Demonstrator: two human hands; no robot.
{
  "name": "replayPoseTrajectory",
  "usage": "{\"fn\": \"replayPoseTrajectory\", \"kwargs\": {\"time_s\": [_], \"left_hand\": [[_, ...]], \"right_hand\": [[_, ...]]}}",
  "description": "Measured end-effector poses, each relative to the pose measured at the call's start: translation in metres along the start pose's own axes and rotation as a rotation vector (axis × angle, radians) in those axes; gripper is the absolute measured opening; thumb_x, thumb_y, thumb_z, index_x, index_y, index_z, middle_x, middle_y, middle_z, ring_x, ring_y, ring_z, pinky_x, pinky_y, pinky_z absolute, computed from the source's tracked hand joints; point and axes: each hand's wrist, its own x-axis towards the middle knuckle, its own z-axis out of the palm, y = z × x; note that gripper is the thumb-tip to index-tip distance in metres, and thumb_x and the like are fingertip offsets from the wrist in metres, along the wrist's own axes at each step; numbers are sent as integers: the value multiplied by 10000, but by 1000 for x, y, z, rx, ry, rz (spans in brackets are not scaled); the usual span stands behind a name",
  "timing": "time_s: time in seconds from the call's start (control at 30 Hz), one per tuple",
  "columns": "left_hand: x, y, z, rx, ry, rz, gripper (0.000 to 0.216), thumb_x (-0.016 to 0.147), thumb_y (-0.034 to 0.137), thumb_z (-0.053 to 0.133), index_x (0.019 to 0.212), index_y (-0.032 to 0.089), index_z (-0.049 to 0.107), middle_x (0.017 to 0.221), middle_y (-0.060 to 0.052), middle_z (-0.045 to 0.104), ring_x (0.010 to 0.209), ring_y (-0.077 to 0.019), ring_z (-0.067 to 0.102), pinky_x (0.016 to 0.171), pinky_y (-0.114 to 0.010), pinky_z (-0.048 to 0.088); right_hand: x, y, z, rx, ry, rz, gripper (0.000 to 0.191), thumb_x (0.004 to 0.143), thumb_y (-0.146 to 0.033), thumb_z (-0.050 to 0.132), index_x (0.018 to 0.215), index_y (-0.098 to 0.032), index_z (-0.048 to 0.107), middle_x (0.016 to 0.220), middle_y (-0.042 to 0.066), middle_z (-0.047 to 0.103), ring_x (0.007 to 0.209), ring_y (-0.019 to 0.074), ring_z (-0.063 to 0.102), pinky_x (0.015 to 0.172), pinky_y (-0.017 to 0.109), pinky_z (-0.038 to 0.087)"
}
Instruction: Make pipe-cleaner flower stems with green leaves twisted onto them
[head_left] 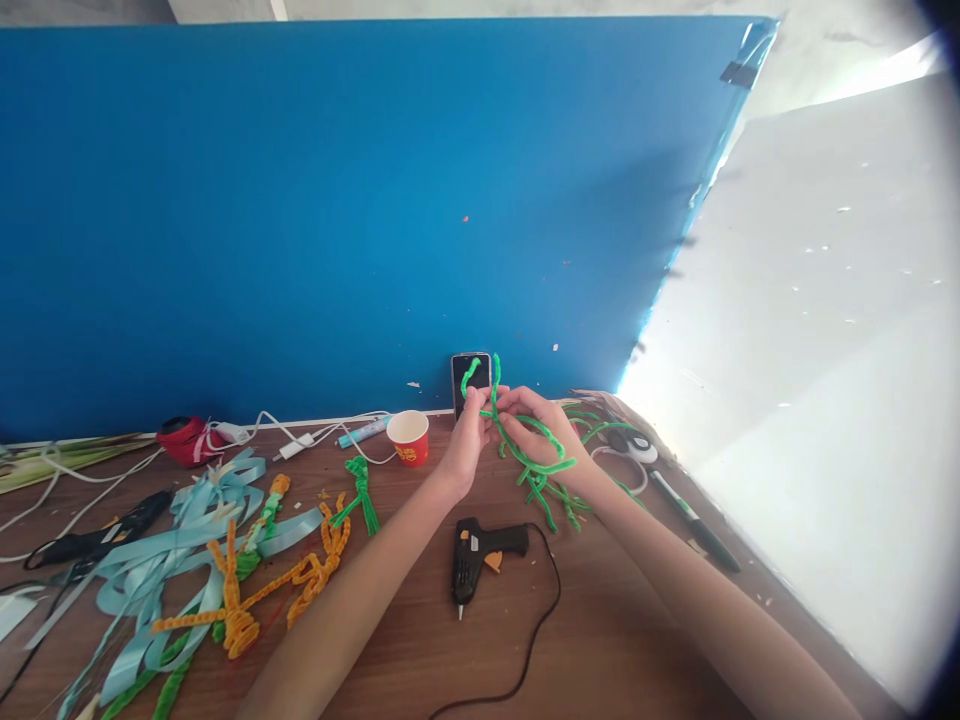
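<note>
Green pipe cleaners (536, 462) run between my two hands above the table, with loose ends sticking up and curving down to the right. My left hand (470, 432) pinches them from the left side. Close beside it, my right hand (538, 425) has its fingers closed on the same green strands. Behind the hands a phone (471, 380) leans upright against the blue panel. More green pipe cleaners (555, 500) lie on the table beneath my right hand. The exact spot where the fingertips meet is partly hidden.
A black glue gun (472, 560) with its cord lies in front of me. Left are a red paper cup (409, 440), a green knotted piece (360, 492), orange pipe cleaner figures (236, 615) and blue ribbon (161, 545). A pen (694, 520) lies right. A blue panel (337, 220) stands behind.
</note>
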Motion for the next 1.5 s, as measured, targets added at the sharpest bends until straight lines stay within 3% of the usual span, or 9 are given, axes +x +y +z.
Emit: {"fn": "replayPoseTrajectory", "kwargs": {"time_s": [0.2,0.33,0.5,0.7,0.83,1.0,1.17,1.37,1.5], "left_hand": [[1,-1,-3,-23,92,1,532,859,662,374,908,180,595,990,-60,626,980,-181,562,784,-264,438],[4,-5,-4,-125,160,6,438,838,617,481,864,188,568,891,-25,591,889,-143,550,764,-241,426],[7,-4,-9,-314,78,41,417,846,549,531,683,173,452,744,10,509,712,-92,507,652,-206,416],[11,-3,-14,-503,-11,-144,351,883,485,504,731,170,530,821,-25,603,772,-121,594,722,-249,475],[11,-5,-12,-396,13,-113,361,883,513,486,1004,194,604,925,-54,656,876,-162,629,724,-268,487],[2,-3,-2,-254,65,18,484,889,597,400,1114,204,571,1037,-75,667,1013,-187,617,826,-293,486],[-1,-2,3,-31,52,120,461,905,562,400,1072,165,567,1075,-110,666,1064,-205,595,938,-330,442],[2,-3,-2,224,133,235,307,876,493,516,959,197,514,924,-39,635,907,-151,592,853,-283,450],[5,-5,-6,223,225,217,317,895,499,469,982,204,547,957,-47,626,921,-162,592,822,-280,457]], "right_hand": [[-3,-5,2,-4,-108,-44,206,881,-211,474,1027,-210,621,873,11,653,765,149,596,699,256,444],[-4,-9,6,28,-90,-29,190,883,-218,492,1032,-200,608,861,14,649,786,150,600,693,247,442],[-4,-8,9,50,-76,-54,164,882,-227,516,999,-193,626,889,17,664,791,141,596,719,243,439],[-5,-6,9,30,-93,-36,207,883,-263,529,988,-192,693,843,21,677,713,142,581,684,251,443],[-5,-5,9,16,-112,-47,223,883,-265,526,993,-193,705,828,24,682,727,154,588,677,253,444],[-5,-2,11,9,-64,-43,221,867,-243,531,998,-195,702,855,30,690,738,160,595,693,262,453],[-6,-6,10,0,-65,-47,239,873,-226,501,1014,-190,690,816,18,673,688,144,571,684,259,452],[-8,-12,9,-34,-99,-71,256,880,-235,475,1000,-176,694,770,14,645,674,145,553,649,245,440],[-10,-16,11,-68,-93,-98,253,883,-243,480,1022,-190,685,828,20,678,627,131,546,647,250,446]]}}
